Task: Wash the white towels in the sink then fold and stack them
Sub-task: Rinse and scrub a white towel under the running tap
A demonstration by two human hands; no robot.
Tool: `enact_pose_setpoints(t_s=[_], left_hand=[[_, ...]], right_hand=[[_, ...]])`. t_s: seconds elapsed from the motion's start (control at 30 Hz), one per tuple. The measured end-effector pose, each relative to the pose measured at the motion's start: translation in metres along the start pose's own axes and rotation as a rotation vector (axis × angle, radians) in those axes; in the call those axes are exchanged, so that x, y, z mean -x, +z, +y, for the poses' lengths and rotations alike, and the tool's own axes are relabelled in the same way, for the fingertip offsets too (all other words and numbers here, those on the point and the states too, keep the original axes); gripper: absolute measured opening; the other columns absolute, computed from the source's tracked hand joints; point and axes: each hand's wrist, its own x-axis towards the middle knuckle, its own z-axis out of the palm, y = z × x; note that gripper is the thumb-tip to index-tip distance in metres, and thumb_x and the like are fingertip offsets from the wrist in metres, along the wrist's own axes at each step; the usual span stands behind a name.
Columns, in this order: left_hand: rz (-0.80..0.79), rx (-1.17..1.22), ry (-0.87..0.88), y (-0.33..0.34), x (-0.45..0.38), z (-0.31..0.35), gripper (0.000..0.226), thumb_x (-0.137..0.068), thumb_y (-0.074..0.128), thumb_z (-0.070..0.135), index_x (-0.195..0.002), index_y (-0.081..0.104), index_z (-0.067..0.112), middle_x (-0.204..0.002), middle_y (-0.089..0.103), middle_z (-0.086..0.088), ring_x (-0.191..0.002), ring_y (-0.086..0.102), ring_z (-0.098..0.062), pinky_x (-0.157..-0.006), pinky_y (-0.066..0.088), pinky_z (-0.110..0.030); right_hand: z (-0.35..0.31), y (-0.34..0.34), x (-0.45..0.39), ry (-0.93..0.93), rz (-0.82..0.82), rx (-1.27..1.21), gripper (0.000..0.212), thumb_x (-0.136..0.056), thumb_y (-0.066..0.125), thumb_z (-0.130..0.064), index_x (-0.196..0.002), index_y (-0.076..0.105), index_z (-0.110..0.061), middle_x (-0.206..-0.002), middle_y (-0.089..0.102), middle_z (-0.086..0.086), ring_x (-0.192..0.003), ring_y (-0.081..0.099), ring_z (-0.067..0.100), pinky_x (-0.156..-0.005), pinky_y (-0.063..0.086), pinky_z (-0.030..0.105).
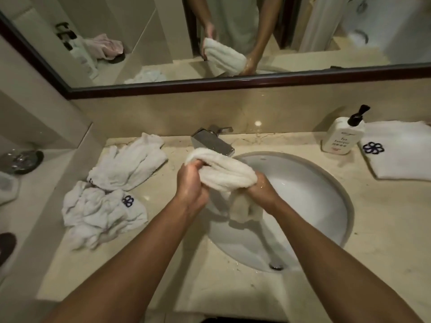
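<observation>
A white towel [224, 173] is held bunched above the left part of the sink [303, 206], just in front of the faucet [214, 143]. One end is gripped by the left hand [192, 185], whose fingers [198, 165] are closed around it; the other end is clenched in the right hand [261, 188], and a loose tail hangs down between the wrists into the basin. Two crumpled towels [109, 190] are heaped on the tabletop [384, 229] to the left of the sink, touching each other, the nearer one marked with a dark flower emblem. A folded towel [401, 150] with the same emblem lies flat at the far right, just beside a white pump bottle [342, 136]. The hands and towel are reflected in the mirror [233, 31] above.
</observation>
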Motion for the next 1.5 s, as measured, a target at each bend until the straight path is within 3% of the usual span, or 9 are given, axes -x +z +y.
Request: enact_pose_setpoints(t_s=[0.13, 0.3, 0.43, 0.6, 0.77, 0.93, 1.17, 1.3, 1.5], left_hand=[[0.134, -0.657, -0.016, -0.037, -0.003, -0.03, 0.049, -0.085, 0.063, 0.021, -0.13, 0.058, 0.001, -0.112, 0.068, -0.008, -0.095, 0.066, -0.025, -0.084, 0.055, -0.033], [-0.518, -1.322, 0.499, -0.014, -0.002, -0.064, 0.105, -0.071, 0.078, 0.047, -0.155, 0.019, 0.023, -0.154, 0.031, 0.006, -0.14, 0.03, -0.006, -0.116, 0.031, -0.031], [-0.605, -0.994, 0.365, 0.004, -0.015, -0.08, 0.127, -0.064, 0.093, 0.02, -0.158, 0.008, 0.024, -0.148, 0.045, 0.006, -0.134, 0.046, 0.0, -0.108, 0.042, -0.021], [-0.468, -1.076, 0.385, 0.014, -0.028, -0.086, 0.079, -0.062, 0.082, 0.03, -0.134, 0.049, 0.027, -0.122, 0.064, 0.009, -0.112, 0.062, -0.01, -0.095, 0.053, -0.036], [-0.371, -0.703, 0.147, 0.017, -0.027, -0.1, 0.05, -0.072, 0.074, 0.024, -0.122, 0.065, 0.024, -0.113, 0.073, 0.002, -0.107, 0.069, -0.017, -0.086, 0.057, -0.033], [-0.303, -0.375, -0.049, 0.026, -0.041, -0.1, 0.059, -0.074, 0.076, 0.032, -0.125, 0.063, 0.004, -0.125, 0.066, -0.021, -0.12, 0.061, -0.036, -0.107, 0.044, -0.056], [-0.17, -0.254, -0.192, 0.012, -0.049, -0.115, 0.06, -0.079, 0.07, 0.035, -0.129, 0.061, 0.001, -0.122, 0.066, -0.026, -0.116, 0.063, -0.039, -0.101, 0.05, -0.052], [-0.095, -0.326, -0.185, 0.005, -0.058, -0.121, 0.071, -0.071, 0.077, 0.052, -0.125, 0.065, 0.007, -0.12, 0.068, -0.022, -0.114, 0.065, -0.038, -0.104, 0.045, -0.06], [0.228, -0.422, -0.111, 0.008, -0.059, -0.141, 0.073, -0.056, 0.061, 0.066, -0.112, 0.071, 0.02, -0.105, 0.075, -0.006, -0.098, 0.07, -0.026, -0.094, 0.055, -0.048]], right_hand=[[-0.023, -0.034, -0.008, -0.083, -0.24, 0.178, 0.037, -0.074, 0.073, -0.001, -0.103, 0.071, -0.024, -0.097, 0.073, -0.009, -0.081, 0.064, -0.013, -0.075, 0.051, 0.013], [-0.048, -0.044, -0.014, -0.115, -0.497, 0.373, 0.036, -0.068, 0.071, -0.002, -0.094, 0.067, -0.026, -0.091, 0.069, -0.012, -0.082, 0.065, -0.003, -0.073, 0.052, 0.018], [-0.054, -0.065, -0.009, -0.065, -0.557, 0.487, 0.054, -0.064, 0.073, -0.027, -0.116, 0.058, -0.025, -0.103, 0.069, -0.004, -0.094, 0.068, 0.015, -0.079, 0.058, 0.039], [-0.051, -0.083, -0.016, 0.123, -0.501, 0.422, 0.056, -0.07, 0.084, -0.031, -0.115, 0.054, -0.018, -0.103, 0.069, 0.004, -0.09, 0.069, 0.021, -0.081, 0.06, 0.045], [-0.035, -0.077, -0.022, 0.295, -0.294, -0.135, 0.065, -0.068, 0.09, -0.024, -0.123, 0.055, -0.015, -0.104, 0.066, 0.01, -0.084, 0.071, 0.022, -0.068, 0.059, 0.035], [0.005, -0.067, -0.011, 0.264, -0.102, -0.472, 0.05, -0.076, 0.084, -0.037, -0.115, 0.066, -0.011, -0.104, 0.075, 0.009, -0.095, 0.073, 0.026, -0.079, 0.061, 0.037], [0.059, -0.038, 0.025, 0.412, -0.226, -0.508, 0.051, -0.087, 0.068, -0.053, -0.122, 0.068, -0.016, -0.113, 0.074, 0.014, -0.105, 0.069, 0.041, -0.089, 0.056, 0.05], [0.066, -0.026, 0.03, 0.405, -0.126, -0.539, 0.044, -0.095, 0.062, -0.046, -0.129, 0.064, -0.017, -0.116, 0.075, 0.004, -0.107, 0.071, 0.02, -0.086, 0.058, 0.034], [0.071, 0.006, 0.024, 0.375, -0.031, -0.498, 0.064, -0.079, 0.072, -0.057, -0.135, 0.057, -0.03, -0.124, 0.071, -0.002, -0.113, 0.068, 0.016, -0.1, 0.054, 0.047]])
